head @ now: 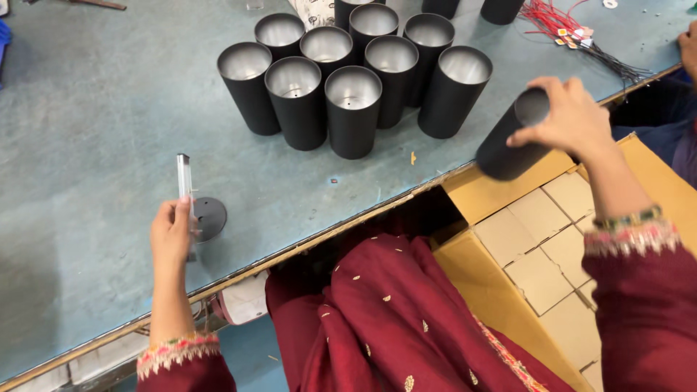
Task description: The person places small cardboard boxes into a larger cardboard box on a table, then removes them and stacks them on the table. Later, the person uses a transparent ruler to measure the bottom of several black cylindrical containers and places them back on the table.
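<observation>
While my right hand (573, 120) is clamped around a black cylinder (510, 138), fingers curled over its open top, I hold it tilted in the air just past the table (102, 109) edge, above an open cardboard box (552, 254) with a grid of cardboard dividers inside. My left hand (172, 232) has its grip closed on a slim, clear-and-silver stick-like tool (184, 178), which stands nearly upright over the blue-green table, its lower end hidden behind my fingers. Just beside that hand, flat on the table, lies a small round black disc (209, 218) (whether the tool touches it, I cannot tell).

Further up the table stands a tight cluster of upright black cylinders (352, 101), open ends up and showing silvery insides, packed touching one another. It stands well apart from my left hand and nearer to my right. At the far right corner of the table lies a bundle of red and black wires (581, 29) with small tags. Another person's hand (688, 47) shows at the right edge, near those wires. My dark red embroidered clothing (392, 319) fills the space below the table edge.
</observation>
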